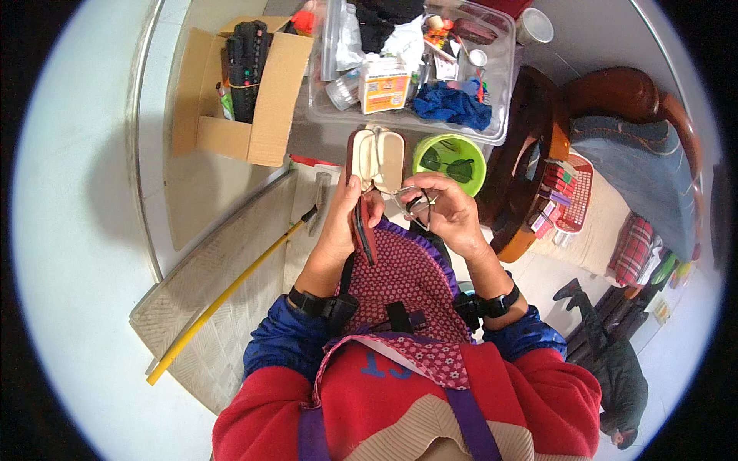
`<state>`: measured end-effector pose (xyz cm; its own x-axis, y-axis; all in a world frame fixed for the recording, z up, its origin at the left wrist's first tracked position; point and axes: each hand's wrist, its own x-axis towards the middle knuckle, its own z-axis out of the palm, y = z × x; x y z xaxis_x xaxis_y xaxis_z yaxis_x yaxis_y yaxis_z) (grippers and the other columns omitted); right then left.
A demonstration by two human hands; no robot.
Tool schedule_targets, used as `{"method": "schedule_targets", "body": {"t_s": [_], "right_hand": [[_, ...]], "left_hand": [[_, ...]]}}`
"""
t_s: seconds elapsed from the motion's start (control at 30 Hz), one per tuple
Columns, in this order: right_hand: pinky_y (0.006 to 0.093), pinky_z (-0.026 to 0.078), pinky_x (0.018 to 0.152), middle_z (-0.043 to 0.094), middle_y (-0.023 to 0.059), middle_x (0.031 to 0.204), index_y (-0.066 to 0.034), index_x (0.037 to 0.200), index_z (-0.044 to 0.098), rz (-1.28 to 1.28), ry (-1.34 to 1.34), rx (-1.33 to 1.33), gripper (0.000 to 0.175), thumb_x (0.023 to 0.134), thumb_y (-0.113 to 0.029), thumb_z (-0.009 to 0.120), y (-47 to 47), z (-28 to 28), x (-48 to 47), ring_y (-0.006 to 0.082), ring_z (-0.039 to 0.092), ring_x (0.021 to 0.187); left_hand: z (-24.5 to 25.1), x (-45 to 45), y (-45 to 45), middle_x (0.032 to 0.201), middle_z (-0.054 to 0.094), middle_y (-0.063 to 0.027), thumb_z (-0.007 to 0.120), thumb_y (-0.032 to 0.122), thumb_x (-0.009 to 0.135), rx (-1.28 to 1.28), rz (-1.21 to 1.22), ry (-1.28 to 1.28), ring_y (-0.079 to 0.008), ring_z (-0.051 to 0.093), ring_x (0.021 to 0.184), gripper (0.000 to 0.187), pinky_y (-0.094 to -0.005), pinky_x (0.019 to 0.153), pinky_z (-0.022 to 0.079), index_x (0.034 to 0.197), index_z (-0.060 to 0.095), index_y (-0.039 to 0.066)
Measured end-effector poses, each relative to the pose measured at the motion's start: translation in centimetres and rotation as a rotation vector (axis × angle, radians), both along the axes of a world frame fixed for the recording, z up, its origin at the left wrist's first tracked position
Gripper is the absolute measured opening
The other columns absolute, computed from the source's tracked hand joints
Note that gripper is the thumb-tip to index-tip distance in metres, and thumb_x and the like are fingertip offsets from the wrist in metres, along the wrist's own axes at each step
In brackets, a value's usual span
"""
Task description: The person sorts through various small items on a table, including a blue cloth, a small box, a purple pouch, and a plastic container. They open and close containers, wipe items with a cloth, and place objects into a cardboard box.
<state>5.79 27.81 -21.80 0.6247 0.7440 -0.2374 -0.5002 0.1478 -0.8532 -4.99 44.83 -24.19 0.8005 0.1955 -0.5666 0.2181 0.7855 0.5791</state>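
Note:
My left hand (349, 216) grips an open eyeglass case (392, 152) with a cream lining and dark red rim. A dark cord or strip runs down its middle. Under the same hand hangs a dark red piece with a black edge (364, 230); whether it belongs to the case I cannot tell. Thin-framed eyeglasses (416, 208) are pinched in my right hand (455, 216), close to the case's lower end. Just beyond that hand stands a lime-green bucket (479, 187), with dark sunglasses (459, 170) inside.
A clear plastic bin (501, 124) holds a blue cloth (452, 105) and mixed items. At left is a cardboard box (281, 95) with black remote controls (249, 69). A yellow pole (230, 291) leans at left. Wooden chair, red basket (576, 199) and a person in dark clothes (622, 369) are right.

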Motion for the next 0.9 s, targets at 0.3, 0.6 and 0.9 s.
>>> {"method": "schedule_targets", "body": {"t_s": [0.3,0.6,0.9], "right_hand": [[0.0358,0.055,0.085,0.06,0.0122,0.119,0.0008,0.116,0.062,-0.098,0.063,-0.122,0.025,0.091,-0.004,0.063,-5.5,0.5,1.4,0.0199,0.065,0.094],[0.0342,0.05,0.092,0.063,0.0101,0.113,-0.0041,0.105,0.058,-0.476,0.331,-0.009,0.014,0.093,-0.008,0.063,-8.8,-0.4,2.0,0.0202,0.062,0.103],[0.0382,0.051,0.087,0.065,0.0133,0.11,-0.0049,0.119,0.054,-0.539,0.575,0.013,0.023,0.099,-0.017,0.054,-12.2,-2.0,4.3,0.0234,0.064,0.095]], "left_hand": [[1.3,3.4,-3.8,0.121,0.061,-0.0128,0.038,0.057,0.099,-0.186,0.12,-0.062,-0.0222,0.062,0.102,0.064,-0.022,0.05,0.044,0.139,0.043,0.007],[2.9,6.1,-8.2,0.128,0.056,-0.0219,0.035,0.059,0.099,-0.322,0.102,-0.231,-0.0156,0.045,0.057,0.072,-0.0243,0.046,0.042,0.141,0.039,0.001],[5.5,7.0,-10.9,0.111,0.06,-0.0178,0.038,0.058,0.099,-0.202,-0.051,-0.206,-0.012,0.049,0.058,0.073,-0.0229,0.047,0.04,0.138,0.039,-0.003]]}}
